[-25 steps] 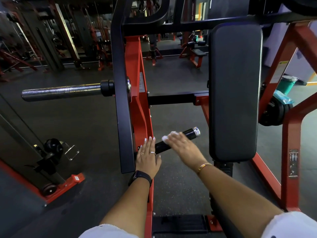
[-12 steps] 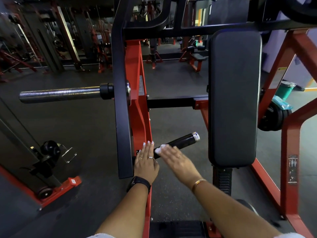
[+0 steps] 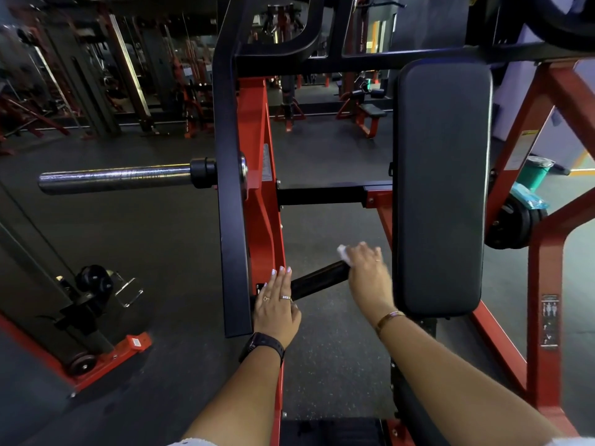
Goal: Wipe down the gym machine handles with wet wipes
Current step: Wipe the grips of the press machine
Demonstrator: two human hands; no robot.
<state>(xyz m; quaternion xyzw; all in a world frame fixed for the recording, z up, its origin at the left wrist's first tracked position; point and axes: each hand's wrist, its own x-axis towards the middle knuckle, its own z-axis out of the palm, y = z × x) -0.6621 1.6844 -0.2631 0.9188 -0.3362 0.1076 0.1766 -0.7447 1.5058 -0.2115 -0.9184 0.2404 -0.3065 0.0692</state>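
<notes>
Head view: the only view, looking down along both forearms at a red and black gym machine.
Hands: two.
Left hand (image 3: 277,307): fingers straight and together, lying flat on the near end of the handle where it meets the red frame (image 3: 260,188); it grips nothing.
Right hand (image 3: 368,272): fingers bent down over the far end of the handle, holding the wipe against it.
Handle (image 3: 322,280): one, a black bar slanting up to the right between the two hands.
Wipe (image 3: 343,252): one, white, showing at the right fingertips on the handle's far end (most of it is hidden under the hand).
Rings: three, two on the left hand, one on the right.
Wrist wear: one black watch (image 3: 262,346) on the left, one gold bracelet (image 3: 388,318) on the right.
Pad (image 3: 442,188): one, black, upright, just right of the right hand.
Steel bar (image 3: 112,180): one, sticking out left from the frame.
Weight plates (image 3: 515,220): a black stack at the right, number unclear, with a blue packet (image 3: 528,196) on top.
Bin (image 3: 536,173): one, green, beyond the plates.
Floor (image 3: 322,349): dark speckled rubber.
Room: a dim gym with more red and black machines at the back.
</notes>
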